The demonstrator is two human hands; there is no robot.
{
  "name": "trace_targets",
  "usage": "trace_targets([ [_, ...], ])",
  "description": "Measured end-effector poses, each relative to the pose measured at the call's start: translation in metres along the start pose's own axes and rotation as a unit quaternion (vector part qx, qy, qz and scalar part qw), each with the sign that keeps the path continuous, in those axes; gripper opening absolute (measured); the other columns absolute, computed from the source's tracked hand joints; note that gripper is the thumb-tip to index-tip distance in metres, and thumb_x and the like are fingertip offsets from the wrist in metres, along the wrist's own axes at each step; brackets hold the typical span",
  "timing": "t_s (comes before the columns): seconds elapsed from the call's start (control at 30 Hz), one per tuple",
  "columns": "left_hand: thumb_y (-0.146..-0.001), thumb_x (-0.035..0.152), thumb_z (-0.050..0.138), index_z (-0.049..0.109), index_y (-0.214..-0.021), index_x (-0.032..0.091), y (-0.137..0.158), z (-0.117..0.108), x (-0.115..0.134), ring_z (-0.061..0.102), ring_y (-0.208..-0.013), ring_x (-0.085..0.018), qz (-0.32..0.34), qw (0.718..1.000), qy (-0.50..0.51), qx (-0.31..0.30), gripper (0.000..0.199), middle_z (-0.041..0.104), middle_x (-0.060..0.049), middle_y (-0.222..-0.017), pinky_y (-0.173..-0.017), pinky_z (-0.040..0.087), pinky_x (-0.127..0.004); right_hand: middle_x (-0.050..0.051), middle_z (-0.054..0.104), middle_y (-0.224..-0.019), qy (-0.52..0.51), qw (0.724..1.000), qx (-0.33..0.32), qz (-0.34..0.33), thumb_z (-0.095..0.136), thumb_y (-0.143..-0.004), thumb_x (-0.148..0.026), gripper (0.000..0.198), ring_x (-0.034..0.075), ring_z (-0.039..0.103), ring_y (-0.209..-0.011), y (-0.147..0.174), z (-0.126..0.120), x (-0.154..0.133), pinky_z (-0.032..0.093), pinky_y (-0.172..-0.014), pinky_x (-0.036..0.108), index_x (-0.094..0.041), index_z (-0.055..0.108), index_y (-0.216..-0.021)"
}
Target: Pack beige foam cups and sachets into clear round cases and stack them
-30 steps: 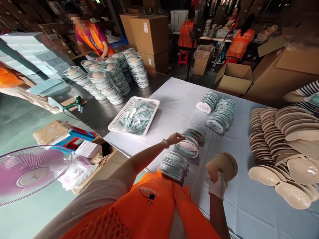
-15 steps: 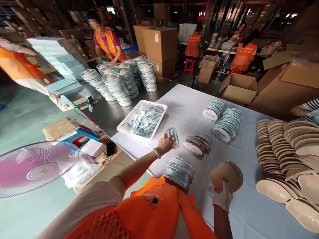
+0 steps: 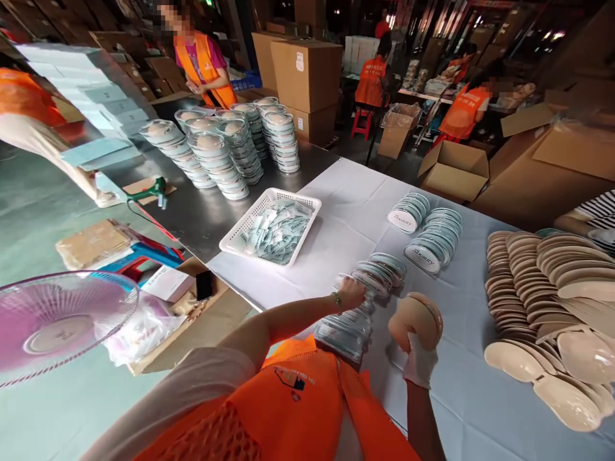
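Both hands busy over the white-clothed table (image 3: 346, 211): one on a clear lid, one on a beige cup.

Left hand (image 3: 352, 293) pinches a clear lid (image 3: 366, 292) just above the near lid stack (image 3: 343, 330); gloved right hand (image 3: 419, 358) is clamped on a beige cup (image 3: 417, 318). Three fanned rows of printed lids lie beyond. One white basket (image 3: 270, 224) holds pale sachets, too many to count. Cup piles (image 3: 538, 282) run off the right edge.

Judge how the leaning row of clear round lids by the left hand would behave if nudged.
The row of clear lids leans domino-style, so a nudge probably slides or topples it. The lids look thin and glossy, likely light and slippery. The left hand is at its near end.
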State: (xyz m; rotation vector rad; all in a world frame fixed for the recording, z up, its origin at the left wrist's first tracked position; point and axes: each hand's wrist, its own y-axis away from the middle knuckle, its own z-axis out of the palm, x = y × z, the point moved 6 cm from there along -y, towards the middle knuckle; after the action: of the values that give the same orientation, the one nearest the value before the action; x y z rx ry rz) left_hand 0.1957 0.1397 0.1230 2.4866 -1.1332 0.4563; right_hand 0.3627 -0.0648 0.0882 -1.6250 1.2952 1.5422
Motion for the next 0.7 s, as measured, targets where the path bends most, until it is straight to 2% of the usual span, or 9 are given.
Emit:
trace_targets([
  [0.07, -0.087, 0.023, 0.067, 0.075, -0.085, 0.011, -0.007, 0.012, 0.016, 0.069, -0.095, -0.035, 0.03, 0.999, -0.012, -0.015, 0.015, 0.073, -0.02, -0.092, -0.08, 0.051, -0.044, 0.018, 0.065, -0.123, -0.013, 1.0, 0.016, -0.01, 0.082, -0.048, -0.064, 0.098, 0.031, 0.066, -0.097, -0.002, 0.001, -0.012, 0.059, -0.056, 0.035, -0.009, 0.061, -0.127],
  [0.13, -0.085, 0.025, 0.071, 0.073, -0.078, 0.013, -0.012, 0.018, 0.025, 0.069, -0.088, -0.032, 0.064, 0.997, -0.016, -0.032, 0.014, 0.072, -0.017, -0.085, -0.074, 0.051, -0.041, 0.016, 0.067, -0.121, -0.005, 0.998, -0.005, -0.063, 0.081, -0.052, -0.059, 0.088, 0.03, 0.066, -0.101, -0.005, 0.003, -0.023, 0.061, -0.072, 0.038, -0.011, 0.064, -0.124],
  [0.23, -0.083, 0.02, 0.07, 0.074, -0.086, 0.017, -0.016, 0.008, 0.027, 0.068, -0.084, -0.025, 0.149, 0.988, 0.004, -0.047, 0.005, 0.073, -0.01, -0.087, -0.075, 0.052, -0.035, 0.014, 0.07, -0.119, 0.017, 0.993, -0.061, -0.1, 0.082, -0.054, -0.052, 0.075, 0.028, 0.067, -0.105, -0.008, 0.002, -0.021, 0.058, -0.09, 0.039, -0.014, 0.068, -0.116],
  [0.3, -0.083, 0.02, 0.071, 0.072, -0.104, 0.019, -0.019, -0.008, 0.017, 0.066, -0.096, -0.024, 0.201, 0.979, 0.024, -0.034, 0.021, 0.072, -0.008, -0.105, -0.087, 0.052, -0.033, 0.015, 0.072, -0.114, 0.037, 0.995, -0.065, -0.071, 0.083, -0.05, -0.051, 0.073, 0.029, 0.068, -0.102, -0.012, -0.006, -0.009, 0.059, -0.089, 0.04, -0.013, 0.07, -0.111],
  [0.4, -0.081, 0.037, 0.078, 0.059, -0.133, 0.021, -0.023, -0.027, -0.014, 0.056, -0.123, -0.03, 0.226, 0.972, 0.064, 0.025, 0.058, 0.061, -0.012, -0.133, -0.106, 0.044, -0.04, 0.015, 0.072, -0.112, 0.055, 0.994, -0.069, -0.059, 0.083, -0.051, -0.049, 0.072, 0.03, 0.068, -0.1, -0.02, -0.016, 0.002, 0.06, -0.084, 0.041, -0.013, 0.069, -0.111],
  [0.43, -0.081, 0.042, 0.078, 0.055, -0.139, 0.021, -0.024, -0.027, -0.027, 0.053, -0.128, -0.031, 0.221, 0.971, 0.082, 0.034, 0.065, 0.058, -0.013, -0.138, -0.108, 0.043, -0.043, 0.015, 0.072, -0.112, 0.057, 0.995, -0.059, -0.062, 0.082, -0.052, -0.05, 0.071, 0.03, 0.068, -0.1, -0.024, -0.019, 0.002, 0.06, -0.083, 0.041, -0.013, 0.07, -0.111],
  [0.5, -0.085, 0.043, 0.074, 0.05, -0.144, 0.022, -0.025, -0.014, -0.047, 0.053, -0.13, -0.03, 0.206, 0.971, 0.122, 0.022, 0.067, 0.055, -0.014, -0.143, -0.109, 0.043, -0.042, 0.017, 0.072, -0.11, 0.055, 0.997, -0.016, -0.059, 0.08, -0.052, -0.053, 0.071, 0.032, 0.068, -0.099, -0.034, -0.02, -0.002, 0.06, -0.08, 0.042, -0.011, 0.07, -0.108],
  [0.6, -0.087, 0.037, 0.074, 0.045, -0.149, 0.019, -0.028, 0.017, -0.062, 0.053, -0.132, -0.028, 0.174, 0.972, 0.156, -0.015, 0.071, 0.051, -0.017, -0.146, -0.11, 0.042, -0.038, 0.018, 0.072, -0.106, 0.063, 0.996, 0.043, -0.053, 0.079, -0.048, -0.057, 0.074, 0.034, 0.068, -0.095, -0.045, 0.004, -0.02, 0.059, -0.079, 0.045, -0.009, 0.069, -0.104],
  [0.7, -0.079, 0.038, 0.081, 0.037, -0.154, 0.023, -0.034, 0.037, -0.061, 0.048, -0.135, -0.032, 0.135, 0.982, 0.131, -0.028, 0.088, 0.048, -0.015, -0.15, -0.109, 0.041, -0.043, 0.016, 0.073, -0.104, 0.061, 0.993, -0.021, -0.098, 0.079, -0.047, -0.053, 0.069, 0.031, 0.068, -0.094, -0.049, 0.065, -0.05, 0.058, -0.083, 0.044, -0.011, 0.07, -0.101],
])
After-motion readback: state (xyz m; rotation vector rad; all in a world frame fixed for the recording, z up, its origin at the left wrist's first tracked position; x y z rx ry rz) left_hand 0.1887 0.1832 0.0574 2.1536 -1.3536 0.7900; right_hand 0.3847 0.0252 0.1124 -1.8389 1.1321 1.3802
